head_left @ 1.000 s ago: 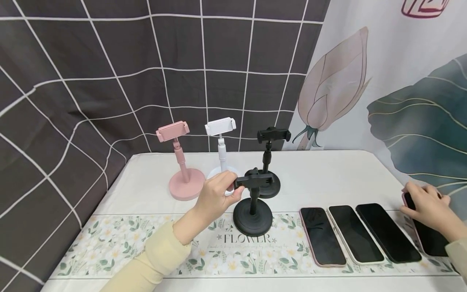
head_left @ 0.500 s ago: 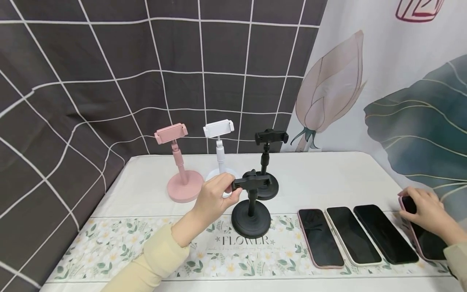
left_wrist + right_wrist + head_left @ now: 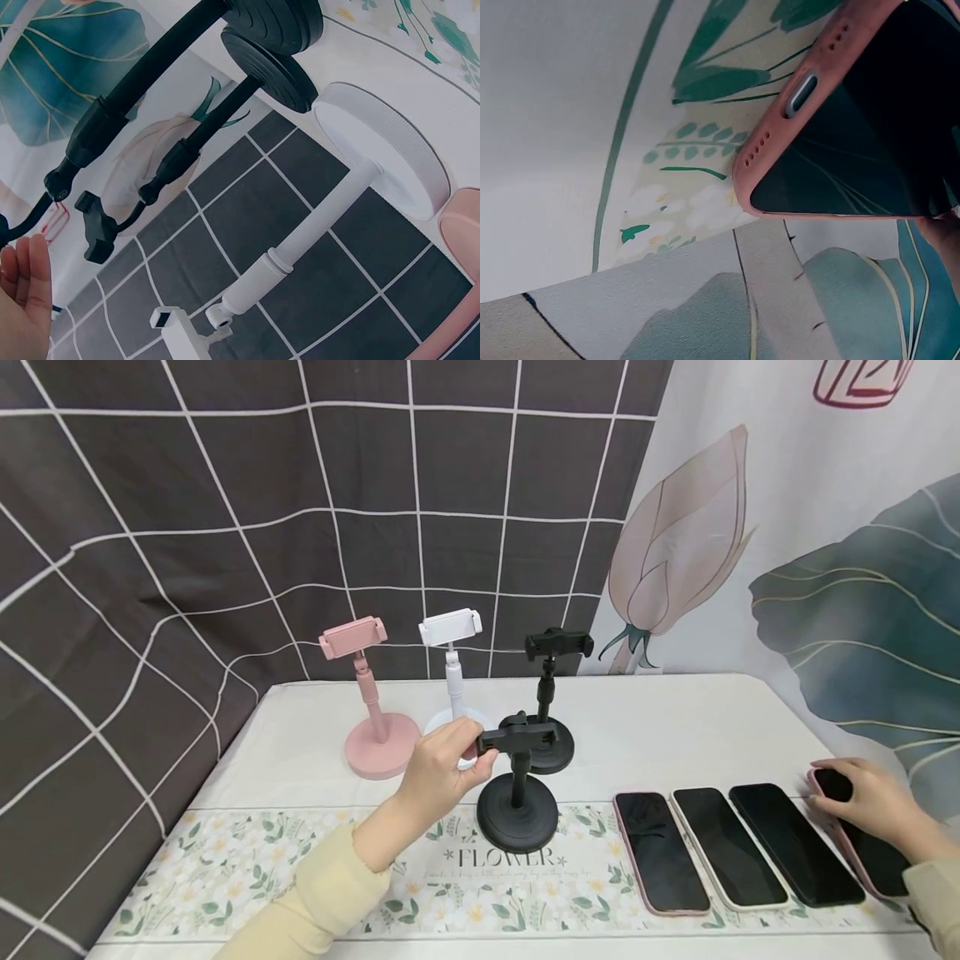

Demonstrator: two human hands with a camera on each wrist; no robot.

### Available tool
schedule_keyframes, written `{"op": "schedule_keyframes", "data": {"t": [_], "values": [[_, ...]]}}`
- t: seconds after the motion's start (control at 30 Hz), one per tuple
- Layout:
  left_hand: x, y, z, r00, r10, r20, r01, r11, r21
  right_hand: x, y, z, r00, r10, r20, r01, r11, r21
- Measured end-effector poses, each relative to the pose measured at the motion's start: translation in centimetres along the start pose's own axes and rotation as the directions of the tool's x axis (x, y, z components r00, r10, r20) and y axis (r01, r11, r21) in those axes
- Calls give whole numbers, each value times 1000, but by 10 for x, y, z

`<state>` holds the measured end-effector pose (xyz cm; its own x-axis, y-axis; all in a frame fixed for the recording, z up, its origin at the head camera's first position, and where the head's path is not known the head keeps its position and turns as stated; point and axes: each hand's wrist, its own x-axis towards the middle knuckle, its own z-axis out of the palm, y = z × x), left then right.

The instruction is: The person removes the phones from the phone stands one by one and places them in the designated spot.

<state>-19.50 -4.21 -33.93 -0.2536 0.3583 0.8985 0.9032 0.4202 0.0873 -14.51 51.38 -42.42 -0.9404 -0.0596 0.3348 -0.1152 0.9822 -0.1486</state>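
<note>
My left hand [image 3: 442, 758] pinches the left end of the clamp on the front black phone stand [image 3: 519, 818], which stands upright on the table. In the left wrist view, fingers [image 3: 37, 274] show beside this stand's neck, and its black pole [image 3: 94, 127] slants across the corner. At the far right, my right hand [image 3: 879, 802] grips a pink-cased phone [image 3: 879, 857] by its long edges, its dark screen facing up. The right wrist view shows the phone's pink case end [image 3: 780, 124] with its charging port, close over the floral print; most of that hand is out of view.
Behind stand a pink phone stand [image 3: 381, 747], a white phone stand [image 3: 454, 685] and another black phone stand [image 3: 551, 756]. Three phones lie side by side: a pink-edged phone [image 3: 662, 852], a white-edged phone [image 3: 729, 847] and a black phone [image 3: 797, 843]. The table edge [image 3: 630, 279] runs near the held phone.
My right hand has moved left with the pink-cased phone, bringing it nearer to the black phone in the row. My left hand keeps its hold on the front black stand.
</note>
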Motion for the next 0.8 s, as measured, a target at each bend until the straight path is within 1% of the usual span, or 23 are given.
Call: {"op": "schedule_keyframes", "data": {"t": [0.2, 0.33, 0.43, 0.57, 0.7, 0.8], "values": [[-1, 0, 1, 1000, -21, 11, 21, 1000, -3, 2, 1, 3, 998, -23, 67, 23, 1000, 8], [0, 0, 1, 1000, -22, 14, 22, 1000, -5, 5, 3, 6, 995, -68, 71, 68, 998, 6], [2, 0, 1, 1000, -22, 15, 22, 1000, -6, 8, 6, 7, 994, -70, 88, 69, 998, 15], [3, 1, 1, 1000, -26, 11, 26, 1000, -16, 9, 7, 7, 991, -43, 126, 39, 999, 35], [1, 1, 2, 1000, -30, 6, 31, 999, -31, 8, 9, 9, 991, -29, 130, 18, 997, 82], [-1, 1, 3, 999, -35, -1, 35, 999, -34, 6, 10, 13, 992, -36, 123, 21, 993, 120]]}}
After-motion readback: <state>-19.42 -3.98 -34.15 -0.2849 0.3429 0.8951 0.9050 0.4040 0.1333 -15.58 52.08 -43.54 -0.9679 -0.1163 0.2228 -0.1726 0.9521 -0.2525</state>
